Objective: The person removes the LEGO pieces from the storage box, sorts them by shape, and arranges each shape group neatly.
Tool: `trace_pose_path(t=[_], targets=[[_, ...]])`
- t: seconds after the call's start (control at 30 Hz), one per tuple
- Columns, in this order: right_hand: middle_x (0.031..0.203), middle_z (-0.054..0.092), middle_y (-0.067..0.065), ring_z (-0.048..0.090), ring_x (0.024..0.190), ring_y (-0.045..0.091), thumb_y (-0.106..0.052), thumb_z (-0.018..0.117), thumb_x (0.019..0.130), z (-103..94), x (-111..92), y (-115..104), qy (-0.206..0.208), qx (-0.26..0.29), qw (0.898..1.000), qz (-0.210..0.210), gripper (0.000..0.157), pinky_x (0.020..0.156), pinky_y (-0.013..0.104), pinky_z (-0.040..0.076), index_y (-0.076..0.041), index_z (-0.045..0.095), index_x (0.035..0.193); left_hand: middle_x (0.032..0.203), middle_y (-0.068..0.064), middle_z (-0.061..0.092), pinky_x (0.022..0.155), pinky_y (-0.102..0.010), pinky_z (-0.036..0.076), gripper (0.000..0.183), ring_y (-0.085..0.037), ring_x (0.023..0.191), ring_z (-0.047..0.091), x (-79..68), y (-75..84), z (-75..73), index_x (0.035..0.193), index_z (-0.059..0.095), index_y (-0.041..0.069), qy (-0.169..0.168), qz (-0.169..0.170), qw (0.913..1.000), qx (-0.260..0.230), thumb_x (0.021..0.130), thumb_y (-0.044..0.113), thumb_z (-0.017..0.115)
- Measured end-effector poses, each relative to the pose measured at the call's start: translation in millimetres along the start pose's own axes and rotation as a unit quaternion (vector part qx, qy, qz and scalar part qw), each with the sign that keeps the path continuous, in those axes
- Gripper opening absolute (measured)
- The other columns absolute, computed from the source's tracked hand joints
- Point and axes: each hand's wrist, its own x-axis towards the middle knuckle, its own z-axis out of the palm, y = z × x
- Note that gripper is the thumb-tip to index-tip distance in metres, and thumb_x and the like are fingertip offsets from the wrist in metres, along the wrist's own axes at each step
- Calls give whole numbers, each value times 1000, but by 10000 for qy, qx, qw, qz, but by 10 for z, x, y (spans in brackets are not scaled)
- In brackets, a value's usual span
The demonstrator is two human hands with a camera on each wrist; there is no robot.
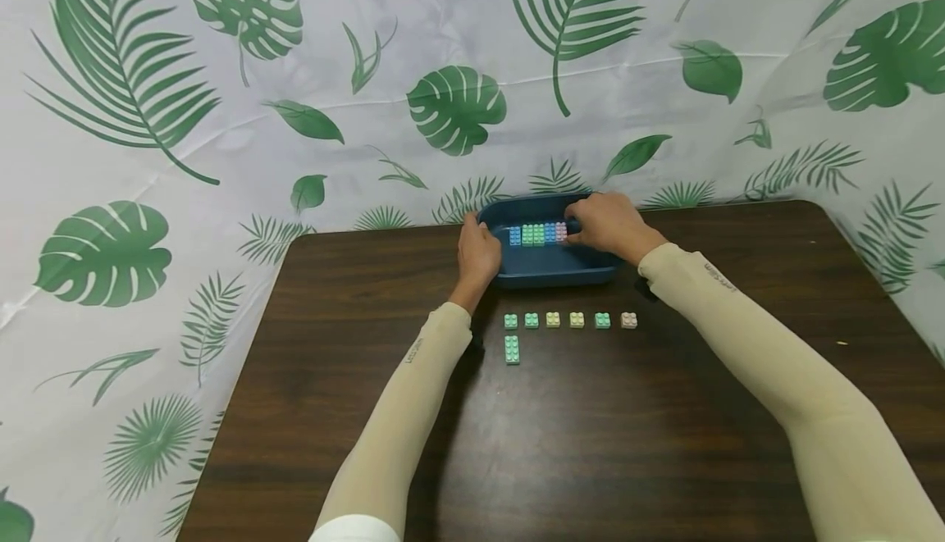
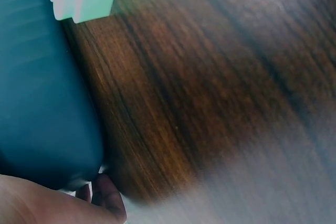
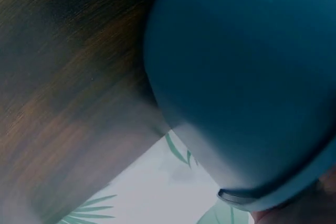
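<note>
Dark desk (image 1: 627,452), left hand (image 1: 478,255) gripping the blue tray (image 1: 557,278), right hand (image 1: 611,222) at its brick row (image 1: 533,235) (can't tell if pinching), so a tray tug could skew everything imo.

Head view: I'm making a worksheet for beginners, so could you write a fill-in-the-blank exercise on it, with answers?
1. The left hand grips the tray at its ____ end.
2. The pink block inside the tray is nearest the ____ hand.
3. The row of small blocks outside the tray numbers ____.
4. The longer block near that row is coloured ____.

Missing words: left; right; six; green.
</note>
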Motion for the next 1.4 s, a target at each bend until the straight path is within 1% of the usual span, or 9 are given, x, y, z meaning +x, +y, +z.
trace_pose_path(t=[0.13,0.27,0.53,0.67,0.8,0.97,1.2,1.27,1.4], targets=[[87,79,8,72,74,24,-51,81,91,34,9,24,-30,-23,10000,46,58,76,52,61,-10,74,131,156,-15,53,111,-52,50,45,-33,139,57,-10,24,9,160,37,8,18,7,10000,-42,117,21,30],[89,80,9,72,75,25,-50,80,93,78,6,48,-53,-47,9999,80,57,75,51,61,-9,74,132,156,-15,54,112,-52,49,45,-34,140,57,-17,34,25,160,38,8,12,-6,10000,-48,117,21,30],[91,80,8,72,77,25,-48,80,93,115,-16,64,54,-32,10000,54,52,75,51,61,-10,75,128,158,-15,52,113,-53,48,46,-34,141,56,-25,30,40,161,37,8,-40,3,10000,-88,118,23,28],[89,79,7,72,76,24,-48,81,93,65,-47,54,123,-97,9999,24,51,73,50,61,-10,75,127,157,-15,53,113,-52,49,46,-34,139,57,-19,37,35,160,38,8,0,-7,10000,-43,118,23,29],[84,78,6,69,70,22,-47,81,93,-36,-113,-2,186,-207,9996,-47,49,67,47,60,-11,76,126,156,-15,54,112,-52,49,46,-34,139,57,-8,31,18,159,39,8,47,-21,10000,-22,118,23,29],[77,75,4,63,60,19,-48,81,92,-176,-269,-102,390,-257,9987,-202,49,57,41,55,-11,76,124,158,-14,52,114,-52,48,46,-33,141,56,3,18,10,160,39,9,66,-72,10000,11,117,23,28],[68,71,0,61,56,14,-54,83,88,-325,-623,-351,1064,-146,9929,-511,52,52,37,51,-13,77,120,159,-13,51,116,-51,46,46,-32,142,55,4,14,14,160,39,9,95,-107,9999,65,118,23,28],[71,73,0,62,56,12,-55,83,88,-339,-732,-454,1232,-100,9898,-712,51,52,35,51,-15,78,119,159,-13,52,116,-51,46,46,-33,141,55,0,17,15,160,39,9,106,-102,9999,79,118,23,28],[84,80,-1,66,61,10,-56,81,89,-326,-905,-660,1474,-37,9814,-1231,49,55,33,54,-17,78,118,158,-15,52,117,-52,46,46,-34,141,55,-6,28,18,160,39,8,126,-49,9999,90,117,22,29]])
